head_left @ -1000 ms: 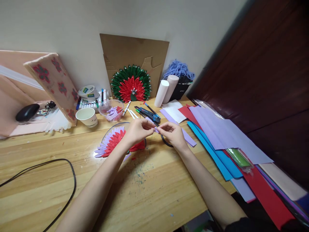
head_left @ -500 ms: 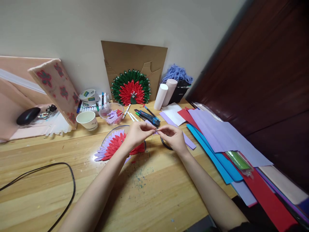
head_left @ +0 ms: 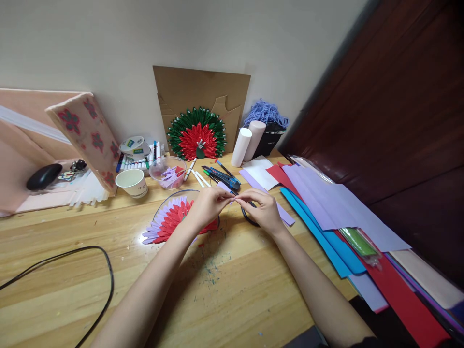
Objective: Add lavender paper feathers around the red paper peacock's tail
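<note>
My left hand (head_left: pixel 210 208) and my right hand (head_left: pixel 261 208) meet fingertip to fingertip over the middle of the table. Both are closed in a pinch on a small piece of purple paper (head_left: pixel 231 201), mostly hidden by the fingers. Below my left hand and forearm lies a fan of red and purple paper petals (head_left: pixel 170 220) on a round, dark-rimmed base, partly covered. A black loop (head_left: pixel 249 218), seemingly a scissors handle, rests on the table beside my right hand. Just beyond the fingers, another purple scrap (head_left: pixel 224 185) shows near a utility knife (head_left: pixel 226 181).
A clear bowl (head_left: pixel 167 184) of paper scraps and a paper cup (head_left: pixel 131 185) stand left. Behind, a green and red paper peacock (head_left: pixel 217 137) leans with cardboard (head_left: pixel 203 87) against the wall. Coloured sheets (head_left: pixel 322 203) spread along the right. A black cable (head_left: pixel 108 261) curves at left.
The fingertips have shifted slightly on the small purple paper piece, and my left fingers look more bunched. The whole view has moved a little; the other things stay in place.
</note>
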Motion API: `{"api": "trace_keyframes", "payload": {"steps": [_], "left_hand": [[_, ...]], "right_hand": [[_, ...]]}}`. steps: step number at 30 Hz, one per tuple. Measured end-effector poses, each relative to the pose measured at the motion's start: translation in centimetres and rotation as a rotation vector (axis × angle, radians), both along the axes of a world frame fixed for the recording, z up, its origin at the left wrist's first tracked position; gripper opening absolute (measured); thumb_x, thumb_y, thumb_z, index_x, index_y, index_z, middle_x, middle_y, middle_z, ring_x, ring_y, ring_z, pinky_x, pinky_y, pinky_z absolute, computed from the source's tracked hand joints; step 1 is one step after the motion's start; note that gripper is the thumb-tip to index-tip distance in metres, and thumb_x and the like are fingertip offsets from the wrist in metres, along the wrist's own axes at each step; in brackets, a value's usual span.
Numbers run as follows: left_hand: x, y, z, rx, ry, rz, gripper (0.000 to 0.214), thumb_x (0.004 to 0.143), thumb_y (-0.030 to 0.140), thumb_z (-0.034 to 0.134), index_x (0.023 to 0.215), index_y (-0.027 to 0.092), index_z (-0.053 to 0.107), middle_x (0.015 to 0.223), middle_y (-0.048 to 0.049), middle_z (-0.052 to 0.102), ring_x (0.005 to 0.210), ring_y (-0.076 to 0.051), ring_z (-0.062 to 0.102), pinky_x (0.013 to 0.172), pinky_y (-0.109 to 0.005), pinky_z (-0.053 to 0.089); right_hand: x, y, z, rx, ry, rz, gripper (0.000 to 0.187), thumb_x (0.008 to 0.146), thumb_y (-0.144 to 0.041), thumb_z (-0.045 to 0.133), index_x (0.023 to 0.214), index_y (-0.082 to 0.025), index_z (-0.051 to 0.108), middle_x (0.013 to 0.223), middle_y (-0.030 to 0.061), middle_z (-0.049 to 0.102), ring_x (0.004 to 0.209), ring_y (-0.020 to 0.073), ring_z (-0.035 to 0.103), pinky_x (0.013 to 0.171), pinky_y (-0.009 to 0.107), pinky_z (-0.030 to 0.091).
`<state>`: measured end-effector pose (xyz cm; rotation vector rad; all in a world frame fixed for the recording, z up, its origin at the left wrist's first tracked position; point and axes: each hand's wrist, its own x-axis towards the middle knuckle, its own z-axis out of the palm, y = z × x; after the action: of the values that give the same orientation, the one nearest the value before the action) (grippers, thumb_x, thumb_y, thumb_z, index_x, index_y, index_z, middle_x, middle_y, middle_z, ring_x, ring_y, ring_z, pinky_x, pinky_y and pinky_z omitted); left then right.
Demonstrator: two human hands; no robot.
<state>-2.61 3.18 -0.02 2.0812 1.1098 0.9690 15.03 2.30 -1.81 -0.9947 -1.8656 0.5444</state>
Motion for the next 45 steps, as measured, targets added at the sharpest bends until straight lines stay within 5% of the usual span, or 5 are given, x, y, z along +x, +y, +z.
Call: {"api": "trace_keyframes", "payload": {"steps": [9, 14, 24, 34, 45], "left_hand": [[0.4, -0.3, -0.1, 0.13, 0.214, 0.008, 0.015, 0.073, 0.011, 0.052, 0.075, 0.012, 0.067, 0.07, -0.0053, 0.065, 0.062, -0.012, 0.056, 0.06, -0.023, 0.041], [0.1, -0.2, -0.2, -0.106, 0.037, -0.022, 0.017, 0.075, 0.022, 0.053, 0.076, 0.012, 0.066, 0.066, -0.0035, 0.065, 0.058, -0.011, 0.056, 0.054, -0.02, 0.041], [-0.4, -0.1, 0.6, -0.397, -0.14, -0.144, 0.018, 0.072, 0.023, 0.055, 0.071, 0.01, 0.066, 0.065, -0.0041, 0.065, 0.059, -0.012, 0.057, 0.056, -0.021, 0.044], [-0.5, 0.0, 0.3, -0.532, -0.263, -0.161, 0.02, 0.073, 0.027, 0.056, 0.066, 0.01, 0.064, 0.062, -0.0032, 0.063, 0.057, -0.01, 0.056, 0.057, -0.02, 0.044], [0.0, -0.7, 1.4, -0.285, -0.104, -0.04, 0.021, 0.072, 0.027, 0.057, 0.075, 0.01, 0.07, 0.066, -0.0058, 0.066, 0.061, -0.014, 0.057, 0.055, -0.022, 0.042]], "right_hand": [[-0.5, -0.2, -0.9, -0.095, 0.016, -0.031, 0.005, 0.073, -0.016, 0.06, 0.075, -0.018, 0.063, 0.074, 0.0016, 0.065, 0.064, 0.0134, 0.06, 0.062, 0.025, 0.05], [-0.7, -0.4, -0.8, -0.124, 0.072, -0.042, 0.004, 0.074, -0.018, 0.059, 0.076, -0.017, 0.063, 0.071, 0.0013, 0.065, 0.062, 0.013, 0.06, 0.062, 0.024, 0.051], [-0.3, -0.8, 0.0, 0.147, -0.072, -0.019, 0.011, 0.076, -0.016, 0.056, 0.08, -0.022, 0.063, 0.077, 0.0023, 0.065, 0.069, 0.015, 0.061, 0.066, 0.028, 0.05], [0.2, -0.7, -0.2, 0.293, -0.155, 0.077, 0.02, 0.078, -0.012, 0.055, 0.092, -0.023, 0.064, 0.085, 0.0035, 0.068, 0.079, 0.0159, 0.063, 0.073, 0.03, 0.05], [-0.8, -0.7, -0.2, -0.114, 0.155, -0.019, 0.008, 0.075, -0.023, 0.061, 0.081, -0.018, 0.065, 0.079, 0.0046, 0.067, 0.071, 0.0163, 0.064, 0.067, 0.028, 0.053]]}}
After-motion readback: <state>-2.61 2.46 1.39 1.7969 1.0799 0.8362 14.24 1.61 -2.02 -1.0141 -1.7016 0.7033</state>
